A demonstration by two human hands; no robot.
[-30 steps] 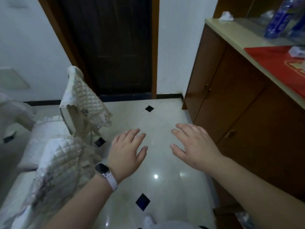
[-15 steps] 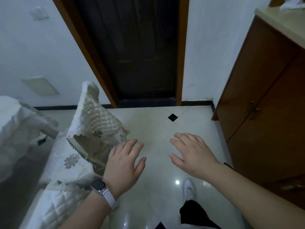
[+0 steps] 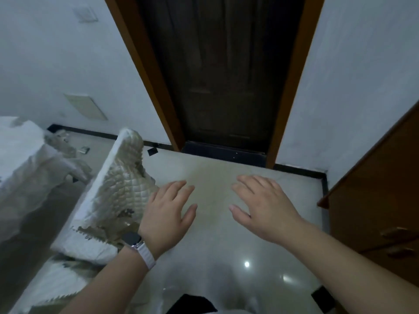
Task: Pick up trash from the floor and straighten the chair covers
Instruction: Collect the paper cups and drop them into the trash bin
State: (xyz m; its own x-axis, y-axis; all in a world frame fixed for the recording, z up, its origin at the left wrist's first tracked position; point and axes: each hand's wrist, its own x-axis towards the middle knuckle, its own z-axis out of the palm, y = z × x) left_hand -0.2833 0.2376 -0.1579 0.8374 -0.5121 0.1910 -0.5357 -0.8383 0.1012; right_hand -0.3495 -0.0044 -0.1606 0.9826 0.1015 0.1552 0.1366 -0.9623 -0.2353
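A dark wooden door (image 3: 223,71) sits in an orange-brown frame (image 3: 145,71). White walls (image 3: 45,53) run off to both sides of the door. Left of it, the wall carries a pale switch plate (image 3: 85,13) high up and a beige panel (image 3: 87,107) lower down. Black skirting (image 3: 299,172) lines the wall foot right of the door. In front of the door lies a glossy pale tiled floor (image 3: 217,168) with small black diamond insets (image 3: 152,151) and a bright spot of reflected light (image 3: 247,264). Right of the door stands a brown wooden cabinet (image 3: 381,200) with dark handles (image 3: 399,234).
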